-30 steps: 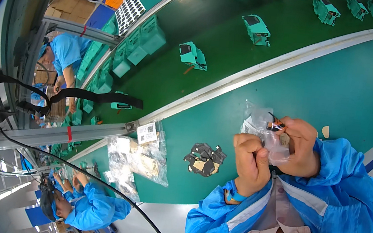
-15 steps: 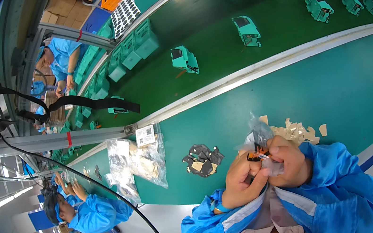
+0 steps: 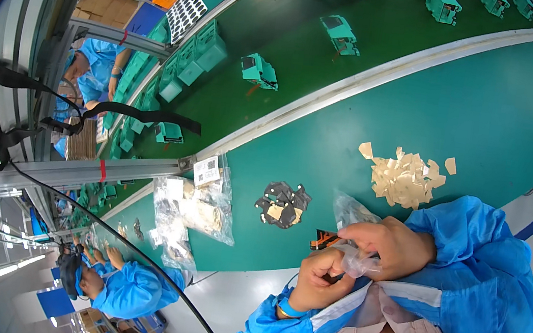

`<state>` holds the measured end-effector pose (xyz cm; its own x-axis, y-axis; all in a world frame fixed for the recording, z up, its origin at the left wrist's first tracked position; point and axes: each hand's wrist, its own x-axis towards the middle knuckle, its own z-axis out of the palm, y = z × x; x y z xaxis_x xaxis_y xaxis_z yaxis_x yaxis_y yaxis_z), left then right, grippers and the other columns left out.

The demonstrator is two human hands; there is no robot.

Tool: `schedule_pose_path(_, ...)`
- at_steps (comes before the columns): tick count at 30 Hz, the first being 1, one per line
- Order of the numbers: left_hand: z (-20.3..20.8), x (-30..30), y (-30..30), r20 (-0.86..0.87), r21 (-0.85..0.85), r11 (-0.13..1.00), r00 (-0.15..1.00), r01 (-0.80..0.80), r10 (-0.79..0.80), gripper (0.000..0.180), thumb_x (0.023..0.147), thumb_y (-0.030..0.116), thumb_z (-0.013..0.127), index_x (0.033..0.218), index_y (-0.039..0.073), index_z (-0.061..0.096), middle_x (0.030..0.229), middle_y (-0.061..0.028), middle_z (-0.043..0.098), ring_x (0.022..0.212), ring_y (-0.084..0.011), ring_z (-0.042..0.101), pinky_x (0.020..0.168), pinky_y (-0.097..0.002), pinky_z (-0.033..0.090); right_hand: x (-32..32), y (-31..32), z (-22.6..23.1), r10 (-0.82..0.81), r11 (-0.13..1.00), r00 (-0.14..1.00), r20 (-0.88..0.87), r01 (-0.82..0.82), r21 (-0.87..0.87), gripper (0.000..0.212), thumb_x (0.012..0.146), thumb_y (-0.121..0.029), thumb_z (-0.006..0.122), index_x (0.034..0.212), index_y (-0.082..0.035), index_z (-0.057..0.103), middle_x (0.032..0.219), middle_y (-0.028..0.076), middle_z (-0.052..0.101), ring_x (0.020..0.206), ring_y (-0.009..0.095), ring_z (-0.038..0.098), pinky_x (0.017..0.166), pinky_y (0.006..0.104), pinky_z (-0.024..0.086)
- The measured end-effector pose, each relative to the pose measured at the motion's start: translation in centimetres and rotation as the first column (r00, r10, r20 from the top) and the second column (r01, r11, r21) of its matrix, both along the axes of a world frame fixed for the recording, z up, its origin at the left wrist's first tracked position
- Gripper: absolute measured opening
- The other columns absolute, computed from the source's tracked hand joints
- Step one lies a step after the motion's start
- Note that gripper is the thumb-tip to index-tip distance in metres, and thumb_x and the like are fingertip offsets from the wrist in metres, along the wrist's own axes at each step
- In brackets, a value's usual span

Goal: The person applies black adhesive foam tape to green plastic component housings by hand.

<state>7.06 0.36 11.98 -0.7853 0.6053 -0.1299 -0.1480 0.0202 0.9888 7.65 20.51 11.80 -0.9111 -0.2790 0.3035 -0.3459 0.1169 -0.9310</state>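
Note:
At the near edge of the table, my two hands are close together around a clear plastic bag (image 3: 360, 264). My right hand (image 3: 391, 249) is closed on it from above, the bag's crumpled end sticking out past the knuckles. My left hand (image 3: 320, 283), a blue band at its wrist, is curled with fingertips pressed against the plastic. A small orange-and-black piece (image 3: 324, 241) shows just beyond the left fingers; how it is held is hidden. Left of my hands lies a small pile of black parts (image 3: 283, 204) with beige patches. Beyond my right hand is a heap of beige paper-like pieces (image 3: 408, 179).
Clear bags with white labels (image 3: 195, 210) lie at the table's left by a metal post. Past a metal rail (image 3: 358, 92), a green belt (image 3: 299, 31) carries several teal housings (image 3: 259, 71). Teal bins (image 3: 192, 64) line its far side. Two co-workers in blue are at left. A black cable crosses the lower left.
My hands have moved slightly nearer my body. The orange-and-black piece, earlier between both hands, now shows on their left side. The beige heap is less covered, and the view has shifted a little.

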Motion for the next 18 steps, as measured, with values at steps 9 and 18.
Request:
schedule_pose_path(9,-0.1,1.0,-1.2,0.081,-0.016,0.999,0.996,0.028,-0.027,0.038,0.079,-0.007,0.069,0.066,0.007,0.037,0.065,0.0045,0.037,0.06,-0.0067,0.029,0.053,-0.0253,0.024,1.4,0.1,-1.3,0.024,0.998,0.994,-0.109,-0.018,0.058,0.066,0.063,-0.004,0.077,0.125,0.004,0.055,0.095,0.018,0.07,0.067,0.026,0.071,0.059,0.0354,0.057)
schedule_pose_path(18,0.2,0.7,0.0,0.024,0.023,0.999,0.999,-0.023,0.023,0.053,0.076,-0.016,0.07,0.061,0.008,0.025,0.058,0.0025,0.033,0.054,-0.0079,0.027,0.05,-0.0274,0.021,1.2,0.6,-1.8,-0.018,0.989,0.976,-0.216,0.049,0.137,0.062,0.064,0.001,0.073,0.122,0.004,0.053,0.089,0.017,0.069,0.06,0.027,0.068,0.051,0.0346,0.054)
